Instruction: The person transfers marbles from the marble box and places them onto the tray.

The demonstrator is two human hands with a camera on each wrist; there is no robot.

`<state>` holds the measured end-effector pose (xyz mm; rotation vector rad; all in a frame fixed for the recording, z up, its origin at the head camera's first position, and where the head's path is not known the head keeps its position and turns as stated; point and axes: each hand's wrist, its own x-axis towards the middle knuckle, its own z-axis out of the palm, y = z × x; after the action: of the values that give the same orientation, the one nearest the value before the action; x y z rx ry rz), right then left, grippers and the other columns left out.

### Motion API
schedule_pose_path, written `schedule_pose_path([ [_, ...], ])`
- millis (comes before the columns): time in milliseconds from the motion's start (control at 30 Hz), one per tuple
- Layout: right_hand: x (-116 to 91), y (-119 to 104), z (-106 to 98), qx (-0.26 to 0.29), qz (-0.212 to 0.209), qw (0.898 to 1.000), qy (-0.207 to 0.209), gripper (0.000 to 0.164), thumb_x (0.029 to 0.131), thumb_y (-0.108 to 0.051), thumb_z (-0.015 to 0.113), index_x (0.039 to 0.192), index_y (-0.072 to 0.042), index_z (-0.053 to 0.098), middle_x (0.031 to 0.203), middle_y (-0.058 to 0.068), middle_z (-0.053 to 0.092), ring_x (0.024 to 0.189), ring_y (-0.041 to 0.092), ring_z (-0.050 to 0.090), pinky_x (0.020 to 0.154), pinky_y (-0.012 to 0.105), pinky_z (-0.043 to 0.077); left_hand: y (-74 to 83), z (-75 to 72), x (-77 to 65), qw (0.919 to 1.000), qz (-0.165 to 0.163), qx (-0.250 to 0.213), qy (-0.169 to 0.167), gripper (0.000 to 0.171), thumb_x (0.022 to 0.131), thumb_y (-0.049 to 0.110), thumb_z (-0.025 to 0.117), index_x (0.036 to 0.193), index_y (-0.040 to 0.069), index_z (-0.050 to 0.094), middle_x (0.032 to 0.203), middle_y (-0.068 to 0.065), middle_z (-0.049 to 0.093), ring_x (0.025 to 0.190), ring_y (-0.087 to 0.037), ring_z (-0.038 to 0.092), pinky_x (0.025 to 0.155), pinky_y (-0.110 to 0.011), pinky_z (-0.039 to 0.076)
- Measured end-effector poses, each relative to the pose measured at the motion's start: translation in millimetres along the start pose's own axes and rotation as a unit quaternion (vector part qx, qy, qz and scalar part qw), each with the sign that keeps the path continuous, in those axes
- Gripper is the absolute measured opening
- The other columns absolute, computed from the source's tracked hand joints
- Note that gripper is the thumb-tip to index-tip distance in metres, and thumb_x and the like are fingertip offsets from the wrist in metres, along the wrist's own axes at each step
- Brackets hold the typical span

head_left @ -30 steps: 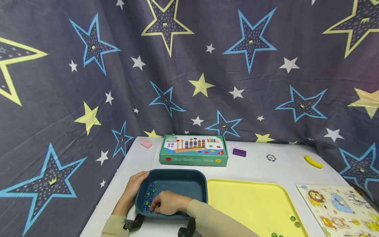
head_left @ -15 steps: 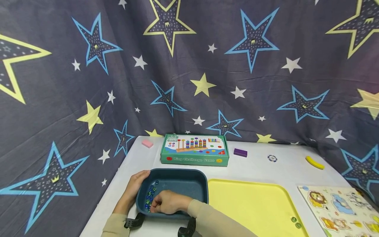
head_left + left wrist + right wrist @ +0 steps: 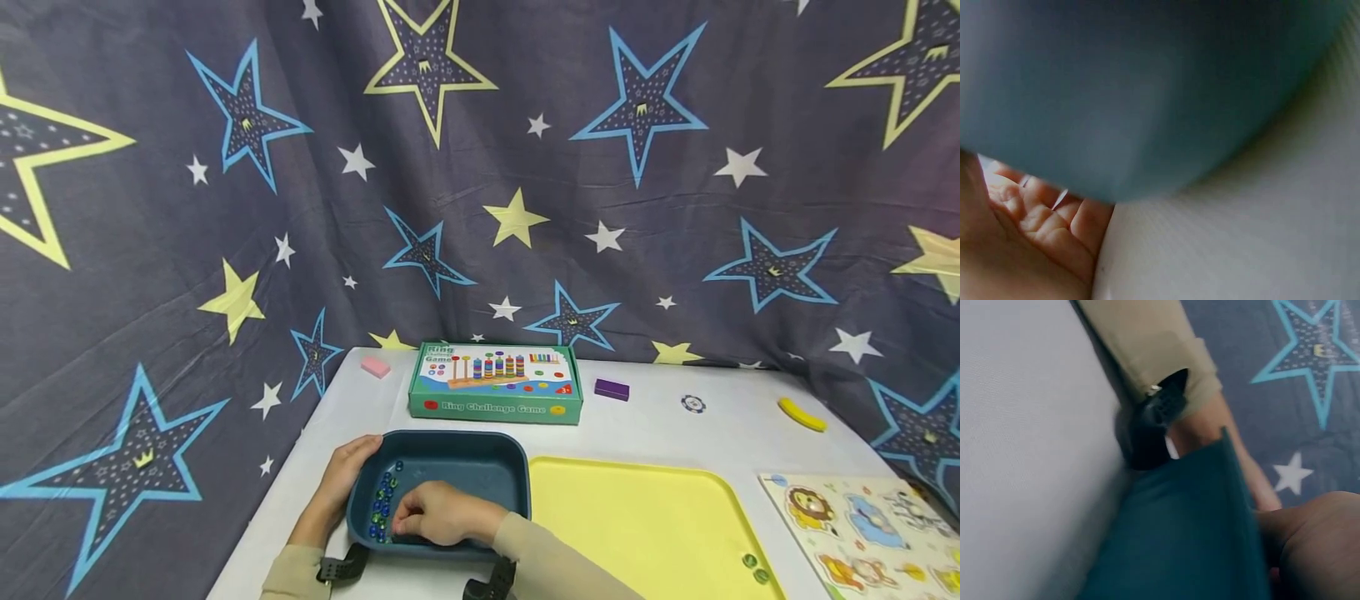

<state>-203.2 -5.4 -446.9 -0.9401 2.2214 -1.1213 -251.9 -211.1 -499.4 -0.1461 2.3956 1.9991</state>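
In the head view a dark teal plastic bin (image 3: 480, 467) stands at the front left of the table. Several blue and green glass marbles (image 3: 381, 508) lie along its left inner wall. My left hand (image 3: 339, 483) rests against the bin's outer left side, its fingers reaching the far corner of the rim. The left wrist view shows those fingers (image 3: 1054, 219) along the bin's wall. Inside the bin, right of the marbles, my right hand (image 3: 442, 512) is low with its fingertips drawn together. I cannot tell whether a marble is between them.
A yellow tray (image 3: 630, 517) adjoins the bin on the right, with green marbles (image 3: 756, 568) near its right edge. Behind stand a Ring Challenge Game box (image 3: 495, 408), a pink block (image 3: 375, 367) and a purple block (image 3: 612, 389). An animal puzzle board (image 3: 847, 508) lies far right.
My right hand has shifted slightly right, away from the marbles at the bin's left wall. One marble now sits farther up the bin than the others. My left hand keeps its place.
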Motion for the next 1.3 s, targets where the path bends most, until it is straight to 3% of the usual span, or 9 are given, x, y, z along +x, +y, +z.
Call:
schedule_pose_path([
  [267, -33, 4, -26, 0.081, -0.031, 0.993, 0.081, 0.009, 0.087, -0.027, 0.060, 0.087, -0.019, 0.064, 0.070, -0.002, 0.059, 0.051, 0.007, 0.047, 0.046, 0.024, 0.042, -2.4, -0.8, -0.7, 0.9999, 0.008, 0.009, 0.006, 0.040, 0.086, 0.039, 0.057, 0.105, 0.004, 0.065, 0.100, -0.007, 0.065, 0.095, -0.017, 0.056, 0.087, -0.032, 0.040],
  [467, -59, 14, -49, 0.073, -0.021, 0.984, 0.160, 0.009, 0.086, -0.022, 0.062, 0.095, -0.022, 0.065, 0.082, -0.002, 0.059, 0.056, 0.011, 0.050, 0.050, 0.028, 0.046, -4.2, -0.5, -1.8, 0.9999, 0.008, 0.000, 0.007, 0.039, 0.086, 0.039, 0.057, 0.101, 0.004, 0.066, 0.096, -0.008, 0.065, 0.091, -0.017, 0.056, 0.084, -0.031, 0.041],
  [633, -80, 30, -67, 0.059, -0.003, 0.977, 0.203, 0.013, 0.085, -0.019, 0.063, 0.097, -0.024, 0.063, 0.082, -0.001, 0.057, 0.057, 0.011, 0.049, 0.050, 0.027, 0.045, -2.9, 1.0, -2.5, 1.0000, 0.006, -0.004, 0.000, 0.039, 0.086, 0.038, 0.057, 0.102, 0.004, 0.066, 0.096, -0.009, 0.065, 0.091, -0.018, 0.056, 0.083, -0.029, 0.042],
  [833, -104, 52, -87, 0.062, 0.019, 0.967, 0.247, 0.012, 0.084, -0.015, 0.064, 0.096, -0.014, 0.063, 0.079, 0.003, 0.057, 0.056, 0.010, 0.049, 0.050, 0.025, 0.043, 1.4, -0.4, -2.2, 0.9999, 0.003, 0.000, -0.011, 0.038, 0.088, 0.037, 0.056, 0.104, 0.004, 0.066, 0.098, -0.009, 0.065, 0.093, -0.018, 0.056, 0.086, -0.031, 0.041],
  [967, -116, 65, -95, 0.076, 0.049, 0.958, 0.272, 0.016, 0.083, -0.016, 0.065, 0.096, -0.006, 0.062, 0.078, 0.006, 0.057, 0.055, 0.011, 0.047, 0.048, 0.024, 0.041, -4.1, -0.8, 3.9, 0.9998, 0.013, 0.011, -0.007, 0.045, 0.085, 0.044, 0.056, 0.105, 0.005, 0.066, 0.102, -0.007, 0.065, 0.098, -0.017, 0.055, 0.090, -0.034, 0.038],
  [1200, -125, 88, -102, -0.008, 0.093, 0.953, 0.287, 0.014, 0.081, -0.015, 0.067, 0.091, -0.007, 0.064, 0.075, 0.001, 0.058, 0.059, 0.013, 0.049, 0.052, 0.023, 0.041, -1.7, -0.5, 3.6, 1.0000, 0.001, 0.000, -0.004, 0.046, 0.084, 0.045, 0.057, 0.106, 0.005, 0.065, 0.101, -0.007, 0.065, 0.096, -0.017, 0.055, 0.088, -0.032, 0.039],
  [1300, -126, 99, -103, -0.017, 0.109, 0.952, 0.287, 0.012, 0.080, -0.013, 0.067, 0.091, -0.007, 0.064, 0.074, 0.001, 0.059, 0.061, 0.016, 0.053, 0.053, 0.024, 0.044, -2.0, -0.9, 2.3, 1.0000, -0.001, -0.001, -0.004, 0.046, 0.085, 0.044, 0.056, 0.107, 0.005, 0.065, 0.101, -0.007, 0.065, 0.096, -0.017, 0.055, 0.087, -0.031, 0.040],
])
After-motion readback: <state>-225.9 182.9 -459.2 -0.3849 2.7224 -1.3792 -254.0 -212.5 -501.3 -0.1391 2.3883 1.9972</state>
